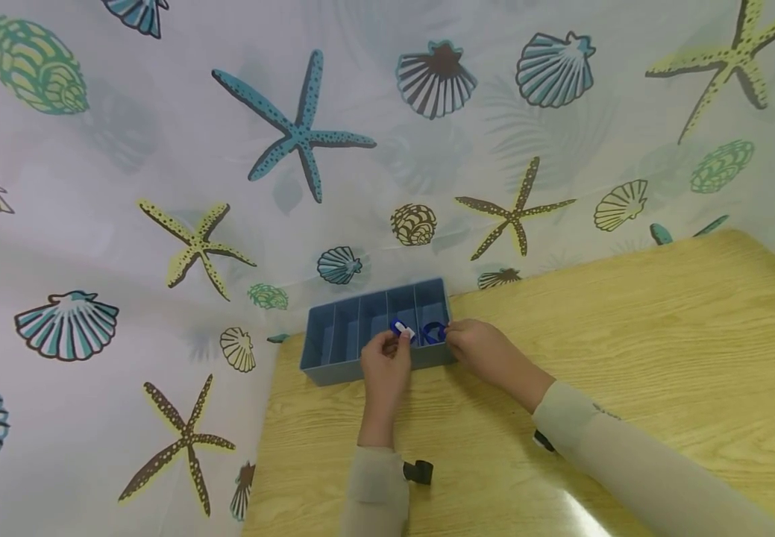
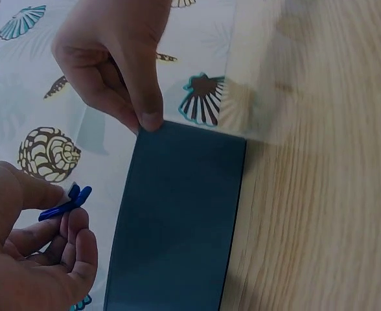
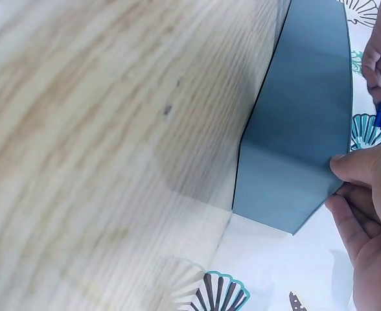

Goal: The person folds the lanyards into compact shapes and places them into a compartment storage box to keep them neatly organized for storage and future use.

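A blue-grey box (image 1: 336, 374) with several compartments in a row stands on the table, against the patterned cloth. My left hand (image 1: 387, 362) is over its front rim and pinches a small blue item with a white part (image 2: 64, 208) between thumb and fingers. The exact kind of this item cannot be told. My right hand (image 1: 481, 349) grips the box's rim at the right end, thumb on the front wall (image 3: 300, 116). A blue loop-shaped band (image 1: 435, 325) lies in the rightmost compartment, beside the right fingertips. Both wrist views show only the box's outer walls.
The wood-grain table (image 1: 629, 335) extends to the right and toward me. Behind and to the left hangs a white cloth (image 1: 374, 201) printed with shells and starfish. A dark wrist mount (image 1: 418, 472) sticks out from the left sleeve.
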`<action>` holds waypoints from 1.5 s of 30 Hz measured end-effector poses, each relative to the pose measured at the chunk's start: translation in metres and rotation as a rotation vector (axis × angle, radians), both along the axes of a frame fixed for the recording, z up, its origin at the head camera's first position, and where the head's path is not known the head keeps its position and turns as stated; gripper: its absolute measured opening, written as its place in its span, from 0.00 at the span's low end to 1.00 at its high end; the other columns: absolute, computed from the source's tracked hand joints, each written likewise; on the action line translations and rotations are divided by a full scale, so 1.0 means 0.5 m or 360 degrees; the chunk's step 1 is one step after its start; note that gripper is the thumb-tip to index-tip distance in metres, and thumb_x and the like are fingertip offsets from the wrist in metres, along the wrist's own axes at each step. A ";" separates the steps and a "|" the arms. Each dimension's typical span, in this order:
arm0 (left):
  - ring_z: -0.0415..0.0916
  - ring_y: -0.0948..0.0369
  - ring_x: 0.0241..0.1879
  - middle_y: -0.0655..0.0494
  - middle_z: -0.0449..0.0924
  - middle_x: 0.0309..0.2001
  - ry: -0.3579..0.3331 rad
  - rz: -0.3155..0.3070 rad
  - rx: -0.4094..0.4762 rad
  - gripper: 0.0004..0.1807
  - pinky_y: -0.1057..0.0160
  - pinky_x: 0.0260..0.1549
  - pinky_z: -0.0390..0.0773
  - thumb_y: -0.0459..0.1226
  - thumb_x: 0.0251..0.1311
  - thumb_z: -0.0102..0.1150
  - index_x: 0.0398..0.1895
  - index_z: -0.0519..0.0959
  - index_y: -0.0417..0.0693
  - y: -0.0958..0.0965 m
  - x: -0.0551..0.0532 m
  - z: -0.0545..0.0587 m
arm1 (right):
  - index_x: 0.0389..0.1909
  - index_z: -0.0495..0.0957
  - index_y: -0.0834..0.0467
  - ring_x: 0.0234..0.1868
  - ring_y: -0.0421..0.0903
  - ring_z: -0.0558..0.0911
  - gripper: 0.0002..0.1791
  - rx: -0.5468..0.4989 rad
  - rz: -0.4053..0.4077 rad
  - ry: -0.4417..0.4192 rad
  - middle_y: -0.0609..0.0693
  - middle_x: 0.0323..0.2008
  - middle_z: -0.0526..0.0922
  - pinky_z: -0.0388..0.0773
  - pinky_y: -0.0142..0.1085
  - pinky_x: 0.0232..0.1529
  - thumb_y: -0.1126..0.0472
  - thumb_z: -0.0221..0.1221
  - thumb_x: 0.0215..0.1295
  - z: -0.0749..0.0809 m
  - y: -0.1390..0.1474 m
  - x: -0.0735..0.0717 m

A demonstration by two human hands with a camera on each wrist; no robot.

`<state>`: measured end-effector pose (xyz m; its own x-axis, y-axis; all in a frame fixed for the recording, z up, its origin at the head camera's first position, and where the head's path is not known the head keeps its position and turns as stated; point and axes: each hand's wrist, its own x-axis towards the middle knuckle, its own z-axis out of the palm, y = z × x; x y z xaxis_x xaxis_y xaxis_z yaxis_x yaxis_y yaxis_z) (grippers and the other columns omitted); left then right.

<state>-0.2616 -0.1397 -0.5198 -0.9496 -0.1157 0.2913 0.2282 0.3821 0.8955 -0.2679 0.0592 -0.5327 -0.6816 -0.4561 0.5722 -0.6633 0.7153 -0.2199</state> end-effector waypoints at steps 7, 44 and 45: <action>0.85 0.56 0.33 0.45 0.89 0.36 0.0010 0.0065 -0.0156 0.06 0.63 0.34 0.84 0.32 0.69 0.66 0.40 0.88 0.37 -0.005 -0.026 -0.005 | 0.31 0.87 0.64 0.45 0.53 0.92 0.05 0.0010 0.0004 0.0003 0.59 0.39 0.92 0.89 0.42 0.47 0.73 0.69 0.65 0.001 0.001 -0.001; 0.73 0.49 0.36 0.52 0.84 0.29 0.0032 0.0313 -0.0959 0.14 0.44 0.48 0.59 0.46 0.64 0.72 0.27 0.86 0.47 0.021 -0.031 -0.003 | 0.31 0.86 0.61 0.48 0.53 0.92 0.05 0.0015 -0.0025 -0.0091 0.57 0.38 0.91 0.89 0.40 0.45 0.72 0.69 0.66 0.003 0.002 0.005; 0.74 0.48 0.37 0.51 0.85 0.29 0.0041 0.0312 -0.0953 0.14 0.43 0.49 0.59 0.46 0.64 0.71 0.28 0.86 0.47 0.021 -0.030 -0.002 | 0.31 0.86 0.61 0.48 0.53 0.92 0.06 0.0010 -0.0025 -0.0083 0.57 0.38 0.91 0.89 0.40 0.45 0.72 0.69 0.66 0.002 0.002 0.005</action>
